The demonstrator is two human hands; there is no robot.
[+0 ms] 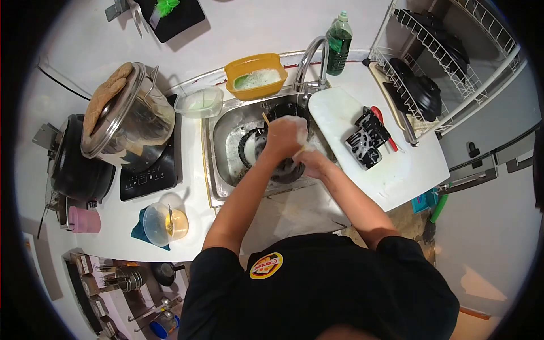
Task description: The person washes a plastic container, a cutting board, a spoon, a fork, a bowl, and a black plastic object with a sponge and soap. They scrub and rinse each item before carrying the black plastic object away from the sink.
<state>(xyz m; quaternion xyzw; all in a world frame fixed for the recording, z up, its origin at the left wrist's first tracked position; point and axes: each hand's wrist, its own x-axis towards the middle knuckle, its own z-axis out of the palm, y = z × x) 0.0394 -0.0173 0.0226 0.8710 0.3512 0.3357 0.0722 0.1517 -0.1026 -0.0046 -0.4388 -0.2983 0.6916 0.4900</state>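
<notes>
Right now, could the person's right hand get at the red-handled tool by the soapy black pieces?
Probably yes: from over the sink, the right hand would have to pass over or around the soapy black pieces, but much of the red-handled tool looks uncovered.

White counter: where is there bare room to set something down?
Bare: the counter right of the red-handled tool, toward the front edge; a smaller patch between pink cup and teal cloth. Crowded: sink, below left hand and right hand; cooktop, beneath pot.
</notes>
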